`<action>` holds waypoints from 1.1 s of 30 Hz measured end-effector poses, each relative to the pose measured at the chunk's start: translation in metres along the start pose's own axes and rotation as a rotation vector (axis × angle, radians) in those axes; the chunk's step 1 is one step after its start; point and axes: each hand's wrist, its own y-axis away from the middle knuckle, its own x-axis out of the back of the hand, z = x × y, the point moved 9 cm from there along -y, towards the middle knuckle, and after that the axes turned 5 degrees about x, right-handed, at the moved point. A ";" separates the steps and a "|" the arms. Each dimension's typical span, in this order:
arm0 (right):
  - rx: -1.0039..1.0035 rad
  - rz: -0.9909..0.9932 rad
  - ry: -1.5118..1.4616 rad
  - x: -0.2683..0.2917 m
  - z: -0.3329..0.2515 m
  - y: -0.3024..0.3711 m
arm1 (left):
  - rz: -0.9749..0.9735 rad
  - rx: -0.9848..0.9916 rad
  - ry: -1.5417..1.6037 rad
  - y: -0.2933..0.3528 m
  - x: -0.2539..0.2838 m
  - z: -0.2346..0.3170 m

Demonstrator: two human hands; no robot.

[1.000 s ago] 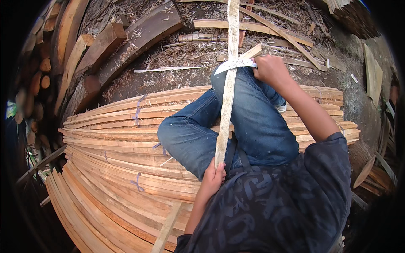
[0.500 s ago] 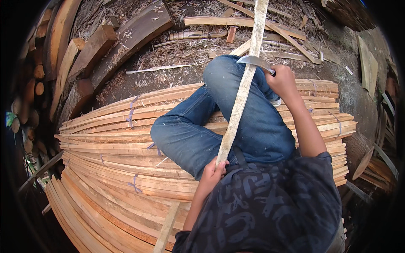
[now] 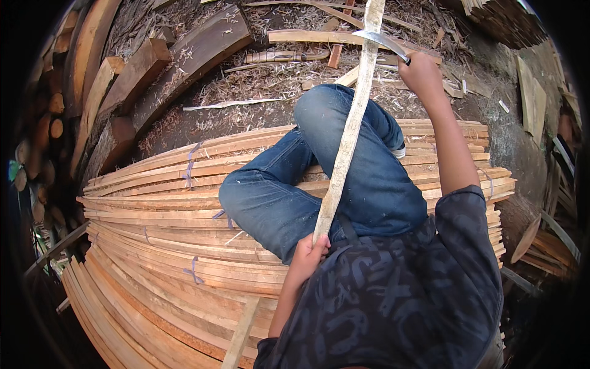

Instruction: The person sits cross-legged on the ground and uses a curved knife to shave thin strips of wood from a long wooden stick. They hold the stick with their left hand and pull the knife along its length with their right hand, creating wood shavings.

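A long pale wooden strip (image 3: 348,141) slants up from my waist across my raised thigh, its far end leaving the view at the top. My left hand (image 3: 308,253) is closed round its near end. Out at arm's length, my right hand (image 3: 420,72) grips the handle of a curved knife (image 3: 384,42); the handle is mostly hidden in my fist. The blade lies across the strip near its far part, beyond my knee.
Bundles of sawn wooden strips (image 3: 153,212), bound with purple ties, lie beneath me. Thick timber beams (image 3: 184,61) stand at the far left. Shavings and loose offcuts (image 3: 295,37) cover the ground ahead. More boards (image 3: 533,98) lean at the right.
My right hand has moved the knife up and away along the strip, from above my knee to its far part, straightening my arm. My left hand stays at the near end.
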 end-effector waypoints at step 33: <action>0.173 -0.190 -0.057 -0.013 -0.065 0.097 | 0.343 -0.304 -0.525 -0.002 0.013 0.034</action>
